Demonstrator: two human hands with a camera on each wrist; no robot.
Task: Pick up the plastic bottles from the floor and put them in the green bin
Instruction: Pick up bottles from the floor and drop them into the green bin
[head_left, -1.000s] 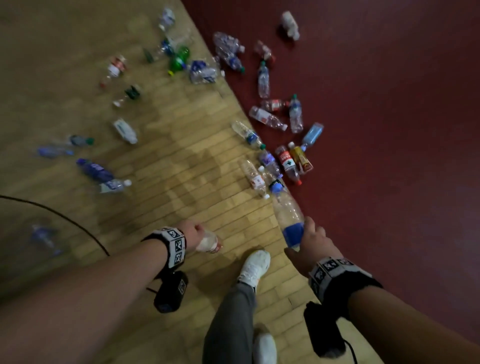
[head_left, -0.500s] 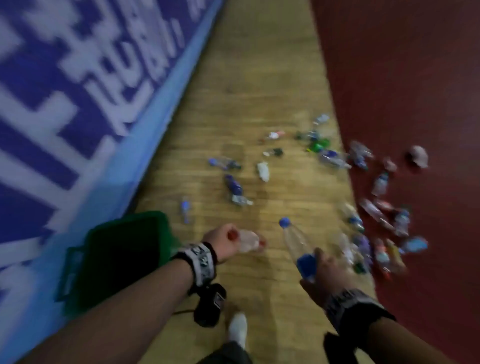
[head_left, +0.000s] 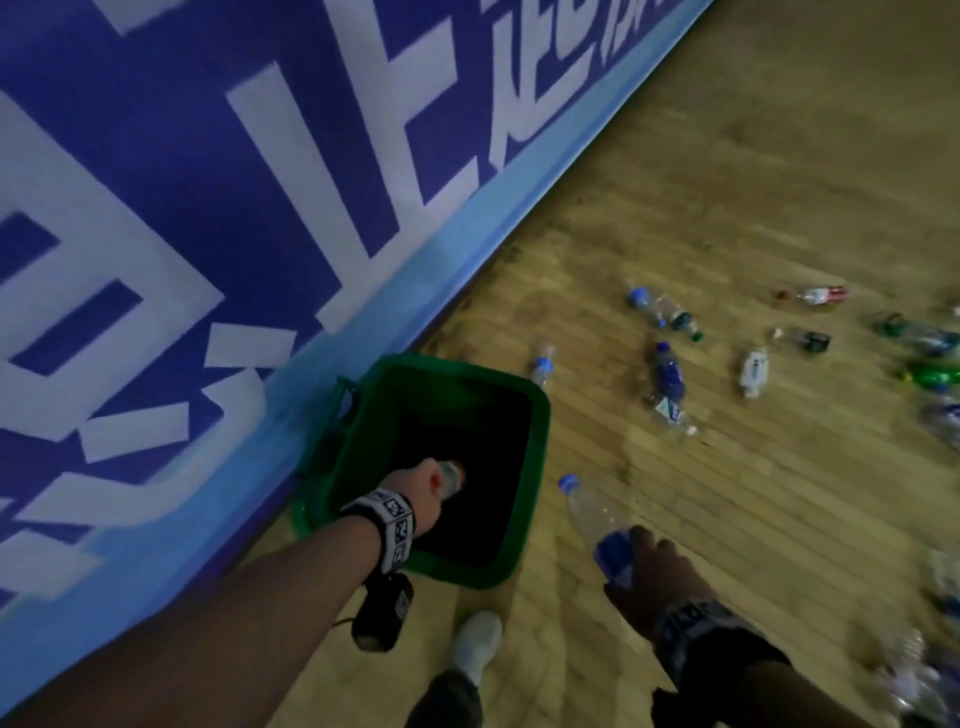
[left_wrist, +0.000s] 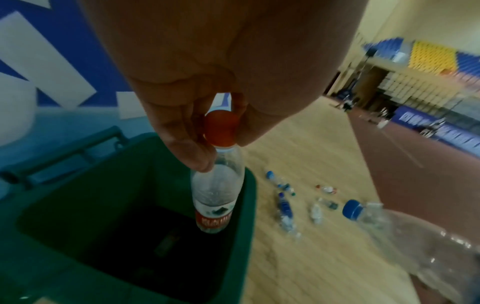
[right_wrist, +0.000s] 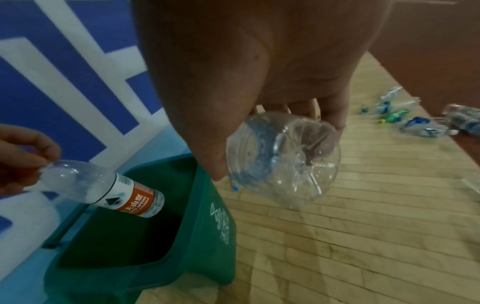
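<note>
Red-capped bottle (left_wrist: 218, 195) cap-up, base binward

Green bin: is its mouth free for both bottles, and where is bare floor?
The green bin mouth is open below the red-capped bottle. Bare boards lie between bin and right hand. Loose bottles crowd the floor beyond.

From my left wrist camera I see my left hand (left_wrist: 207, 86) pinching the red cap (left_wrist: 221, 129) of a clear bottle (left_wrist: 217, 195) with a red label, which hangs neck-up over the open mouth of the green bin (left_wrist: 78, 205). Beyond the bin's far rim, several bottles (left_wrist: 284, 207) lie scattered on the wooden floor (left_wrist: 324, 257). To the bin's right, a large clear blue-capped bottle (left_wrist: 415, 242) juts into view.
</note>
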